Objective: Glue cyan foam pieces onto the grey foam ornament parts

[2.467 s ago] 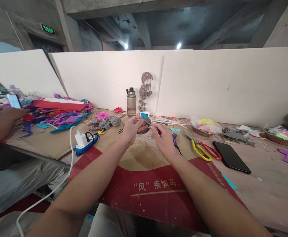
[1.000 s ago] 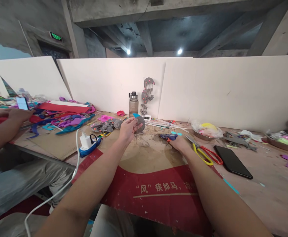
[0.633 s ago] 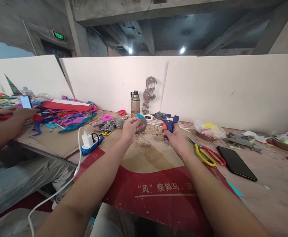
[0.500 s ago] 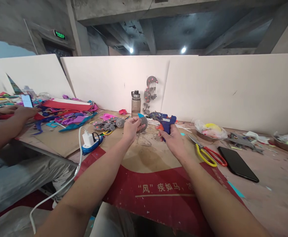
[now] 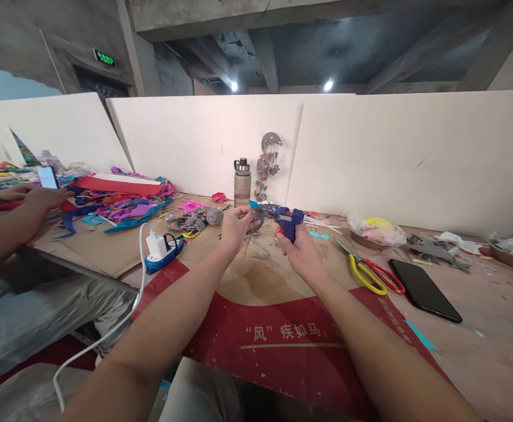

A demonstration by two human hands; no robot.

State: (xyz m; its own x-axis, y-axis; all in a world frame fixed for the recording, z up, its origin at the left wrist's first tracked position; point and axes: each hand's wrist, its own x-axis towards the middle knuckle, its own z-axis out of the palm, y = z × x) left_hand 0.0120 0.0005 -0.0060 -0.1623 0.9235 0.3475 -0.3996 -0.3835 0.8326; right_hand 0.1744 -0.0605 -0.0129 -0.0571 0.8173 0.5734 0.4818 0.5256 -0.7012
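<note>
The left hand (image 5: 236,230) and right hand (image 5: 301,253) are bare, as are the wrists (image 5: 322,280) and forearms (image 5: 173,316), out to the view's edge. Pale greyish trousers (image 5: 204,388) show below, partly lost in shadow.

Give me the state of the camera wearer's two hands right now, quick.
Left hand: closed, holding the grey disc by its edge.
Right hand: closed, holding the glue gun by its handle.
</note>
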